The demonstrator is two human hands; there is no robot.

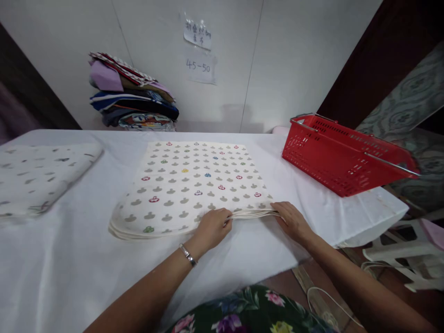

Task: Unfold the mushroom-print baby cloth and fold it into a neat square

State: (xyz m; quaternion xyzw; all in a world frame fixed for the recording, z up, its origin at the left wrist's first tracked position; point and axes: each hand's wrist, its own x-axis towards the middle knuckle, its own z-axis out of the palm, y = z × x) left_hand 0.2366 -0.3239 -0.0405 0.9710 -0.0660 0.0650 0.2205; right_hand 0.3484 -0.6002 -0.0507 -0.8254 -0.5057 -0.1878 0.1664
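The patterned cloth (194,185) lies folded in several layers at the centre of the table (69,268), which is covered with a white sheet. The near edge of the cloth faces the person, and its stacked layers show along that edge.

Left hand (211,226): positioned at the middle of the near edge. The fingers are bent and closed on the edge layers. A metal bracelet (188,255) sits on the wrist.

Right hand (293,222): positioned at the near right corner. The fingers are extended and held together, with the tips touching the layer ends. Whether they pinch the layers cannot be told.

Surrounding items:
- Red basket (343,157): on the right end of the table, tilted, wire handles down along the rim. It stands near the right side of the cloth and clear of it.
- Second folded cloth (38,175): at the left end of the table, well apart from both hands.
- Stack of folded fabrics (133,92): against the wall, behind the patterned cloth.
- Two paper notes (200,67): fixed to the wall above the table.
- White stool (409,254) and a cable (322,296): on the floor, right of the table.

Nothing lies between the hands and the cloth edge.
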